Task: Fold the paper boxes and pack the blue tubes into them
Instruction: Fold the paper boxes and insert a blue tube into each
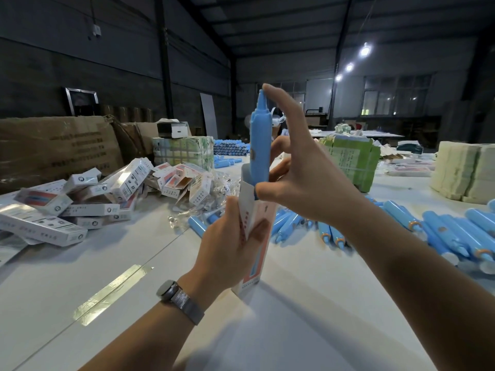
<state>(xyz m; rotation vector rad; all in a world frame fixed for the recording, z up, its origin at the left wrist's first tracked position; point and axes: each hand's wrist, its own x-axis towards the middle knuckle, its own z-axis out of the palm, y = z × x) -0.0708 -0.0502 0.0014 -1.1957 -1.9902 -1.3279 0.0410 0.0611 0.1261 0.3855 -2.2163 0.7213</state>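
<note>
So here's where I'm at: my left hand [227, 236] is wrapped around the paper box [254, 228], holding it upright with its bottom end on the white table [93, 277] and the top flap open. My right hand [302, 167] has the blue tube [259, 145] standing nozzle-up in the box mouth — index fingertip on the nozzle tip, thumb pressed against the tube body right at the box opening, other fingers curled loosely behind it. The lower part of the tube is already inside the box, most of it still sticking out above. Off to the right there's a spread of loose blue tubes [439, 231] lying on the table, and on the left a messy pile of finished boxes [88, 199] — some stacked, some tilted. Watch [171, 291] on my left wrist.
</note>
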